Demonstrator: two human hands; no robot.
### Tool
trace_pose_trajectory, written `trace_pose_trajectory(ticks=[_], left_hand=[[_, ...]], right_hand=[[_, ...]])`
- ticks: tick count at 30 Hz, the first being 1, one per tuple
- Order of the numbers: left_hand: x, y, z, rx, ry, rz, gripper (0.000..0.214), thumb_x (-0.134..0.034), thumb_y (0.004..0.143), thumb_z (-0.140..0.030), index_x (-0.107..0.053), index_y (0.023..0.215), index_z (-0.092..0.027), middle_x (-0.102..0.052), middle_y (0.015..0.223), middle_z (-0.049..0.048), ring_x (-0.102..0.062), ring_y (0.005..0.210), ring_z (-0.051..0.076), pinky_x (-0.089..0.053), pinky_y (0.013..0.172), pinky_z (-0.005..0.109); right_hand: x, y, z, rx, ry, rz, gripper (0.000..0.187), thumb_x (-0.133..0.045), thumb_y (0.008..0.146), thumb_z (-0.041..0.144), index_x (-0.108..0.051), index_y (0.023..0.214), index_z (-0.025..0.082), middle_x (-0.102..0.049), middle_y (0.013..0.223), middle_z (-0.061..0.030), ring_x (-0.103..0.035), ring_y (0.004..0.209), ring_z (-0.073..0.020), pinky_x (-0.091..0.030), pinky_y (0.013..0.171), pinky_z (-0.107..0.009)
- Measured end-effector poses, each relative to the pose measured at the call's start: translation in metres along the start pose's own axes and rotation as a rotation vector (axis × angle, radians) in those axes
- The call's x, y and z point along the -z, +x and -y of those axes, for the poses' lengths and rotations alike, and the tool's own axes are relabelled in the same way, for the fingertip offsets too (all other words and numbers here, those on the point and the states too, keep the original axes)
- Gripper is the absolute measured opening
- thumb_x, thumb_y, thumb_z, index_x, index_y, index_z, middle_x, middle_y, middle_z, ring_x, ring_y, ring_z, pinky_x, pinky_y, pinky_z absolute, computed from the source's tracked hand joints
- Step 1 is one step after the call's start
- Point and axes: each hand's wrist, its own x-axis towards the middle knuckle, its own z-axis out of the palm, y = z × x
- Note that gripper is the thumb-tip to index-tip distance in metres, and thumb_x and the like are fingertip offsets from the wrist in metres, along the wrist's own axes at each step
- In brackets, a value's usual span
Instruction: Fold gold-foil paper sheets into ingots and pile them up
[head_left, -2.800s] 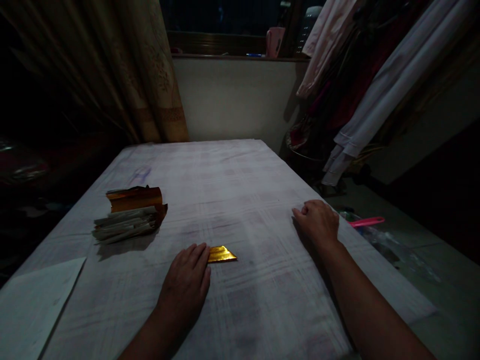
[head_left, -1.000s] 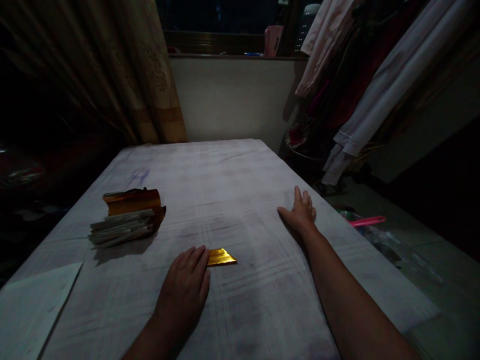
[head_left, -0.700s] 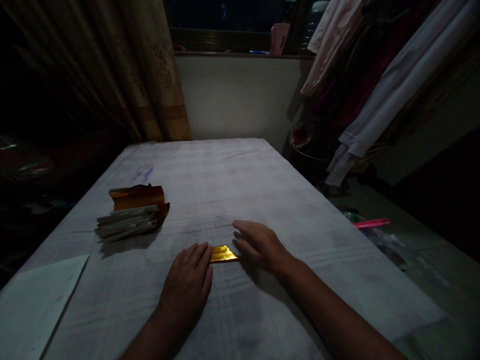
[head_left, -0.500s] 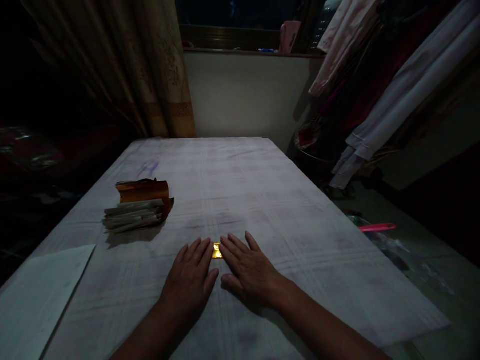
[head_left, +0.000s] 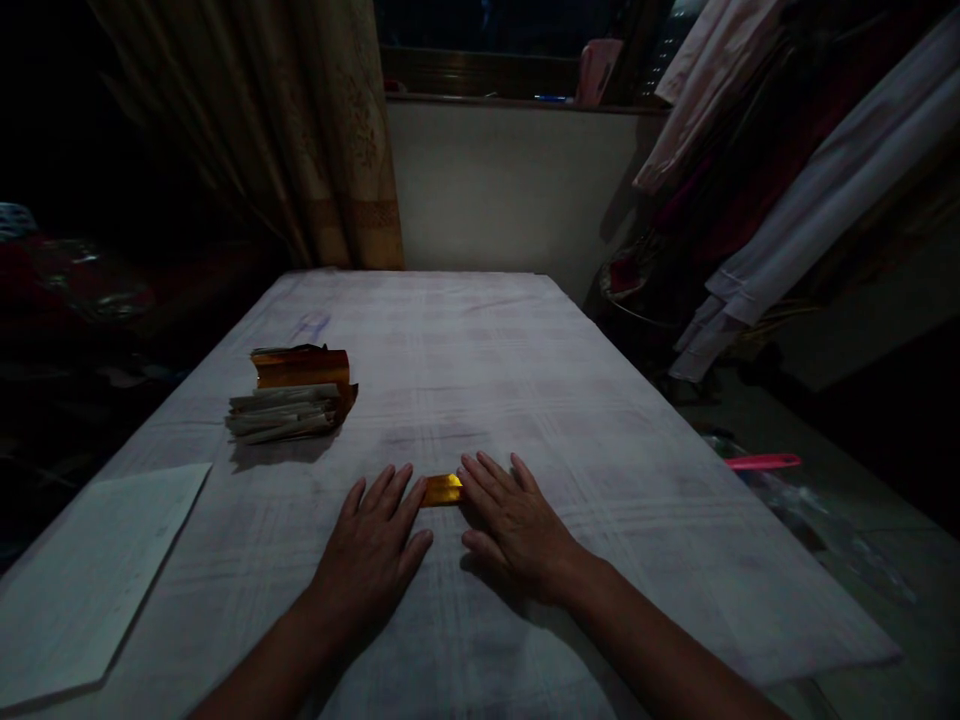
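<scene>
A small folded piece of gold foil paper (head_left: 442,489) lies flat on the cloth-covered table (head_left: 487,350). My left hand (head_left: 373,545) lies flat with its fingers spread, its fingertips over the paper's left end. My right hand (head_left: 514,520) also lies flat and open, its fingertips covering the paper's right end. Only the middle strip of the gold paper shows between the two hands.
A stack of folded papers with gold foil on top (head_left: 294,395) sits at the table's left. A white sheet (head_left: 90,570) lies at the near left corner. Curtains hang at the back left, clothes on the right, and a pink-handled object (head_left: 761,462) lies on the floor.
My right hand has swept from the table's right side to the gold paper and now lies flat on its right end. The left hand stayed on the paper.
</scene>
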Motion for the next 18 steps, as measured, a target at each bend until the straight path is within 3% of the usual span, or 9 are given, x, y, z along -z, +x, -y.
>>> trace_pose_trajectory(ticks=[4, 8, 11, 14, 18], left_hand=[[0.001, -0.004, 0.005, -0.001, 0.013, -0.001, 0.053, -0.036, 0.103, -0.049, -0.048, 0.15, -0.027, -0.049, 0.155, 0.0098, -0.045, 0.142, 0.031, -0.029, 0.116, 0.055], [0.004, -0.022, 0.03, 0.027, 0.029, -0.005, 0.052, -0.034, 0.104, -0.052, -0.051, 0.148, -0.03, -0.046, 0.158, 0.0095, -0.045, 0.142, 0.032, -0.03, 0.115, 0.055], [0.01, -0.029, 0.037, 0.079, 0.086, -0.038, 0.057, -0.032, 0.103, -0.054, -0.053, 0.147, -0.025, -0.049, 0.155, 0.0125, -0.046, 0.14, 0.035, -0.03, 0.112, 0.057], [0.016, -0.019, 0.019, -0.018, 0.079, -0.071, 0.06, -0.033, 0.104, -0.053, -0.048, 0.15, -0.017, -0.052, 0.152, 0.0143, -0.045, 0.142, 0.033, -0.022, 0.118, 0.056], [0.014, 0.0, -0.009, -0.141, -0.004, 0.002, 0.056, -0.036, 0.104, -0.05, -0.045, 0.152, -0.021, -0.052, 0.153, 0.0076, -0.045, 0.143, 0.028, -0.017, 0.122, 0.052]], right_hand=[[-0.004, 0.003, 0.011, 0.059, 0.062, 0.061, 0.067, -0.045, 0.102, 0.052, -0.03, 0.159, 0.019, -0.03, 0.164, -0.0113, -0.024, 0.153, -0.0291, -0.012, 0.124, -0.063], [-0.005, 0.001, 0.013, 0.03, 0.087, 0.088, 0.068, -0.044, 0.102, 0.055, -0.029, 0.159, 0.02, -0.026, 0.165, -0.0101, -0.022, 0.154, -0.0292, -0.01, 0.125, -0.062], [-0.005, 0.0, 0.012, 0.024, 0.095, 0.096, 0.07, -0.043, 0.102, 0.057, -0.029, 0.16, 0.02, -0.023, 0.166, -0.01, -0.02, 0.154, -0.029, -0.009, 0.125, -0.061], [-0.006, 0.001, 0.013, 0.024, 0.1, 0.093, 0.071, -0.042, 0.102, 0.059, -0.029, 0.16, 0.02, -0.024, 0.165, -0.0098, -0.02, 0.154, -0.0296, -0.009, 0.125, -0.062], [-0.009, -0.002, 0.012, 0.017, 0.09, 0.056, 0.07, -0.042, 0.102, 0.057, -0.026, 0.16, 0.021, -0.025, 0.165, -0.0091, -0.022, 0.154, -0.0297, -0.011, 0.124, -0.063]])
